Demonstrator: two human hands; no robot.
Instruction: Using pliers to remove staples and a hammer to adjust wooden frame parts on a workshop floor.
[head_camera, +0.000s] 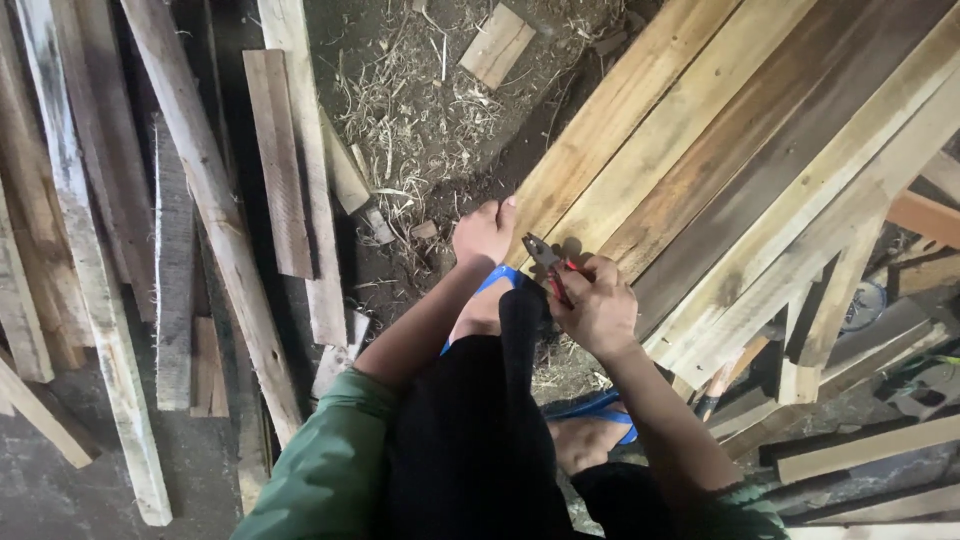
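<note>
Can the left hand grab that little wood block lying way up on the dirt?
Probably not from here. The left hand rests on the end of the planks, and the small wood block lies far off across straw-strewn dirt. Nothing blocks the way; it just looks too far.
</note>
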